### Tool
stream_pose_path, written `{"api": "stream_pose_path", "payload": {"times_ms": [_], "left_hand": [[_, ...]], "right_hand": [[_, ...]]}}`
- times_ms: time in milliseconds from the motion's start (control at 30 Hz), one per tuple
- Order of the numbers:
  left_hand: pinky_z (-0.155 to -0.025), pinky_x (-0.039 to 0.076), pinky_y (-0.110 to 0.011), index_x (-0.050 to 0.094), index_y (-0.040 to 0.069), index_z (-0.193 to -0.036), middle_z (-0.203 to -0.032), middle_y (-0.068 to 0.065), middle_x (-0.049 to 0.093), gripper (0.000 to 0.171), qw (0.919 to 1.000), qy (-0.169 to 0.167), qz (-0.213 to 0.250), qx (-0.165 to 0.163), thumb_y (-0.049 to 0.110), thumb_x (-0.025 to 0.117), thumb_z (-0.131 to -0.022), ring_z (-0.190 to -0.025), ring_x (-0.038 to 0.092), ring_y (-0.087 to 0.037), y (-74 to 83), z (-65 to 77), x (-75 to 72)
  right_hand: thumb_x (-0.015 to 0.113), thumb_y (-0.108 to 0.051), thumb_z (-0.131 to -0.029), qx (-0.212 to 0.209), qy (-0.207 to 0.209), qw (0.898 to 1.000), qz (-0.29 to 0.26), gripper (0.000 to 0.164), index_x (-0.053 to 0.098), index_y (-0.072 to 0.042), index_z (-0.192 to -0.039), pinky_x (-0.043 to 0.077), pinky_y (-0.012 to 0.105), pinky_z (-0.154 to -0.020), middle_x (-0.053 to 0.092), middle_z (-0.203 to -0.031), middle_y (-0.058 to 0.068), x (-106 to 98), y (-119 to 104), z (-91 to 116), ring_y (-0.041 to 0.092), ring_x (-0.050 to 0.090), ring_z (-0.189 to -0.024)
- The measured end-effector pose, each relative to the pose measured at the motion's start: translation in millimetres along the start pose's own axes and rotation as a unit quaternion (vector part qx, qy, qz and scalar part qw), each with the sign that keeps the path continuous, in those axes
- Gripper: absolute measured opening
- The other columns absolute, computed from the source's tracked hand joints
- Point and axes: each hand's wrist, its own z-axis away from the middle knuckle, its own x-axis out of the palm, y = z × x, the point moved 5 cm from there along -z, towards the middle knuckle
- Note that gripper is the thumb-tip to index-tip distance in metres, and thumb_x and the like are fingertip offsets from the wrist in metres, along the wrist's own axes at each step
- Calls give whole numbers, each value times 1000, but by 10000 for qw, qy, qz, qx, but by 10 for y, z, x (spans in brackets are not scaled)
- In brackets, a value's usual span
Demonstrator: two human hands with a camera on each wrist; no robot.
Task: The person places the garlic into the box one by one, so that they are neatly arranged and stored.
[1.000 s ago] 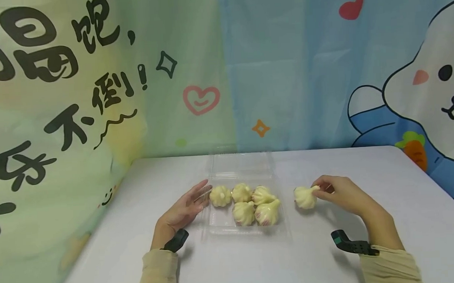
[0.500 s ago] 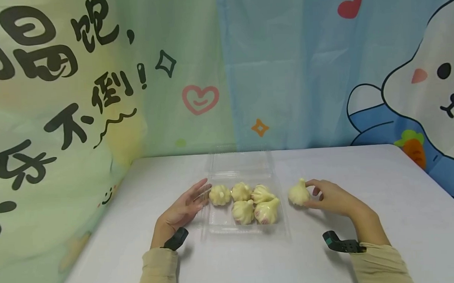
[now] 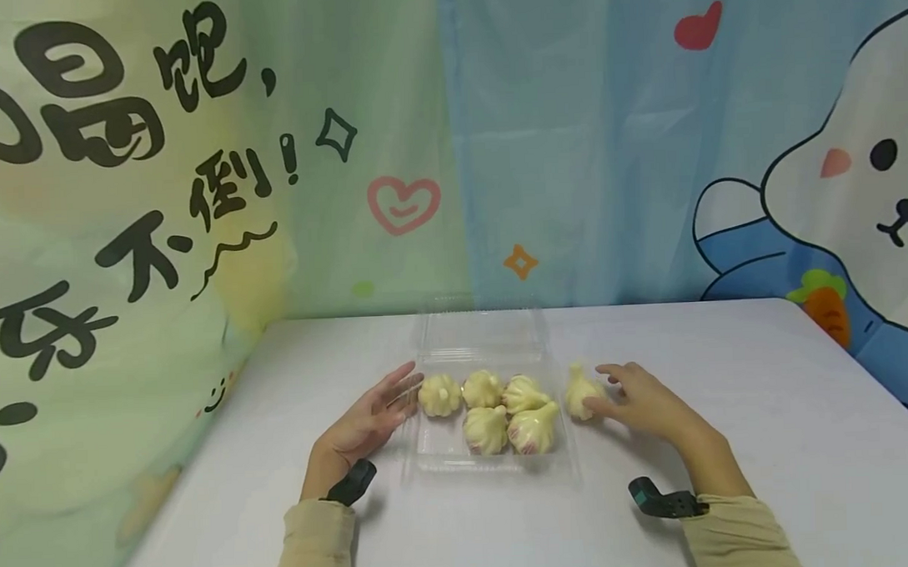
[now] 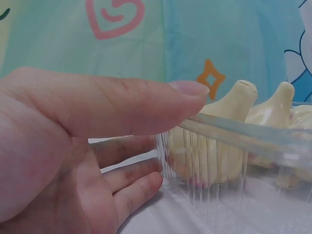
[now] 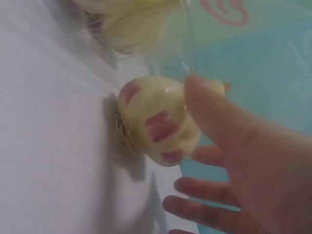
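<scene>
A clear plastic box (image 3: 439, 441) holds several pale garlic bulbs (image 3: 486, 430) in two rows, with a bare spot at its front left. My left hand (image 3: 365, 424) steadies the box's left side, fingers extended. In the left wrist view, the thumb (image 4: 161, 105) lies at the box's rim and the other fingers are beside the ribbed wall. Just outside the right wall is another garlic bulb (image 3: 580, 394), stem up, pinched between the thumb and index finger of my right hand (image 3: 642, 400). The right wrist view shows purple patches and roots on this bulb (image 5: 156, 119), close over the table.
The box's clear lid (image 3: 486, 332) lies folded back behind it. A white table (image 3: 508, 532) carries everything. Behind the table hangs a printed curtain (image 3: 569, 146) with writing, hearts and a cartoon animal.
My right hand has brought the single garlic bulb leftward, up to the box's right side, and its stem has turned from pointing right to upright. The left hand stays at the box.
</scene>
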Motion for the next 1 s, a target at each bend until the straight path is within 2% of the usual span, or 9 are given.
{"api": "stream_pose_path", "payload": {"times_ms": [100,233,400,500,700,900,1000], "left_hand": [[-115,28,-29,3,5,-153,-158,-22,5,79,10000,-20,-45,-30,-10,48,-89,-146,6,-38,-11,8,-2],[-117,25,-32,4,6,-153,-158,-22,5,78,10000,-16,-42,13,-9,48,-90,-146,5,-39,5,-7,-16],[-115,28,-27,3,6,-153,-158,-23,4,79,10000,4,60,-31,-10,48,-89,-146,4,-38,18,-16,-17],[-113,30,-25,2,7,-153,-158,-22,3,80,9998,5,145,-100,-11,47,-89,-147,4,-37,8,-1,-6],[-112,32,-23,2,7,-153,-158,-22,5,81,9998,85,152,-103,-9,50,-89,-146,6,-38,19,16,3],[-114,30,-26,4,9,-153,-159,-20,7,80,9997,133,24,-214,-10,48,-89,-147,9,-36,6,7,4],[-116,27,-29,5,10,-154,-159,-18,8,79,9996,139,-22,-264,-9,48,-90,-147,10,-34,20,6,11]], "right_hand": [[63,-52,-85,10,-39,10000,28,80,43,7,-136,46,55,-92,55,-120,27,32,-21,-13,40,57,-108],[68,-51,-81,-220,37,9995,200,80,48,7,-133,47,54,-91,59,-119,25,49,-63,-40,38,57,-107],[71,-48,-79,-455,137,9986,249,78,52,7,-130,48,52,-91,61,-119,25,84,-66,-60,37,58,-106],[73,-47,-76,-425,130,9989,128,79,51,5,-131,47,55,-93,60,-122,24,146,-25,-78,40,56,-112],[75,-58,-69,-73,185,9992,335,94,43,-6,-140,41,62,-90,56,-129,18,278,87,-136,39,51,-118],[75,-56,-70,-71,484,9986,-176,92,40,-7,-141,28,64,-101,49,-135,19,390,217,-115,40,42,-124],[76,-54,-71,-148,551,9979,-299,90,42,-6,-140,26,63,-104,49,-135,19,402,238,-115,41,39,-126]]}}
